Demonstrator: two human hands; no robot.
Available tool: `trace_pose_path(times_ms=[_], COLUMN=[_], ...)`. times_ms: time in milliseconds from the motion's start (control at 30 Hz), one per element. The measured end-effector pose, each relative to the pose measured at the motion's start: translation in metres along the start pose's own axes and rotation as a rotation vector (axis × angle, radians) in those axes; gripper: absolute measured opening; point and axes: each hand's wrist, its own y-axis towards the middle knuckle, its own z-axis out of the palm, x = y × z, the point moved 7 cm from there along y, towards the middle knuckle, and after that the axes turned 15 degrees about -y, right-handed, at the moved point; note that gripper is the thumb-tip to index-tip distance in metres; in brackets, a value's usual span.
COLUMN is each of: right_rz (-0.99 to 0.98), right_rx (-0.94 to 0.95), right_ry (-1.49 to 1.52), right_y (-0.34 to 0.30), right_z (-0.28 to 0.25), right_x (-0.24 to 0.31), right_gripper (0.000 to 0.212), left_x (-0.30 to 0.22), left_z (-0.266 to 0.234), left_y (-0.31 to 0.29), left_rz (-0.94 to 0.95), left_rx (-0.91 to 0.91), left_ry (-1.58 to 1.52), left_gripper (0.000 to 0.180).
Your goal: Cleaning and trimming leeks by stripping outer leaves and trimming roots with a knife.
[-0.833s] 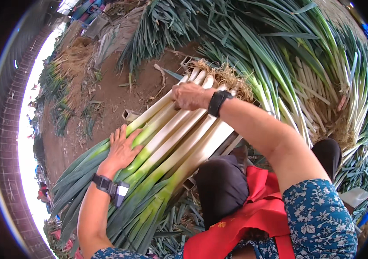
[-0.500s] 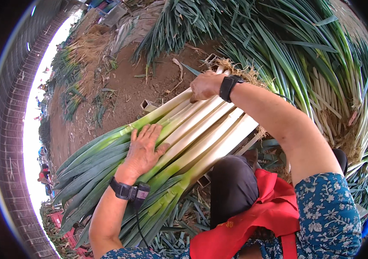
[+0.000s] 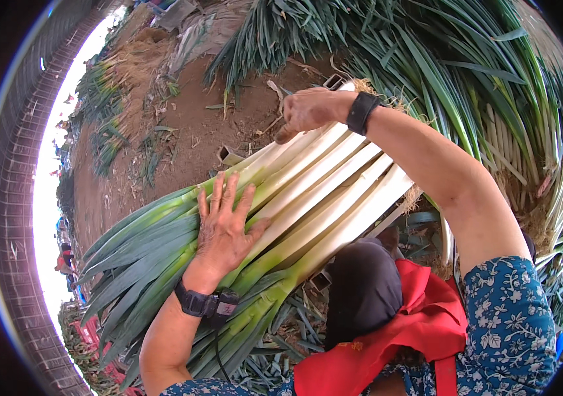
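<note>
**Right hand (image 3: 314, 110) has shifted out to the far edge of the leeks (image 3: 324, 173); left fingers have spread wider**

Left hand (image 3: 223, 231): open, palm down, fingers splayed, flat on the leeks about where the white shafts turn green. Not wrapped around any single one.

Right hand: bent at the wrist, fingers curled and pointing down at the far edge, near the root end. Fingertips partly hidden; can't tell if it has hold of a shaft or just rests there.

Leeks lie side by side on a diagonal in front of the person: roots upper right, dark green leaves fanned lower left. Root tips partly blocked by the right hand and forearm. Square metal tube end (image 3: 230, 156) shows just beside the far edge; what carries the row is mostly hidden.

Wrists: black band (image 3: 362, 112) on the right; dark box (image 3: 226, 305) strapped on the left, thin cable running down.

Around it: big leek pile (image 3: 446, 72) upper right, brown soil (image 3: 189, 138) beyond the row, smaller pile (image 3: 106, 119) far left, leaf scraps (image 3: 302, 330) near the dark knee (image 3: 364, 290). Red apron (image 3: 380, 346) and blue floral sleeve (image 3: 509, 317) lower right.
</note>
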Motion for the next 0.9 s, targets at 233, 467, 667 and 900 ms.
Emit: trace_pose_path(times_ms=[233, 467, 667, 900], right_rz=[-0.355, 0.166, 0.694, 1.089], right_rx=[-0.359, -0.618, -0.681, -0.749], right_ry=[-0.460, -0.695, -0.556, -0.014], right_y=[-0.059, -0.206, -0.454, -0.603], right_z=[-0.059, -0.133, -0.039, 0.165], right_x=[0.007, -0.106, -0.261, -0.300], right_gripper=[0.035, 0.006, 0.025, 0.018], left_x=[0.001, -0.012, -0.006, -0.134], left_z=[-0.001, -0.014, 0.012, 0.006], left_y=[0.023, -0.005, 0.025, 0.083], left_rz=[0.073, 0.087, 0.135, 0.186], left_rx=[-0.114, -0.275, 0.104, 0.167], left_ry=[0.042, 0.289, 0.547, -0.012], left_gripper=[0.044, 0.038, 0.041, 0.029])
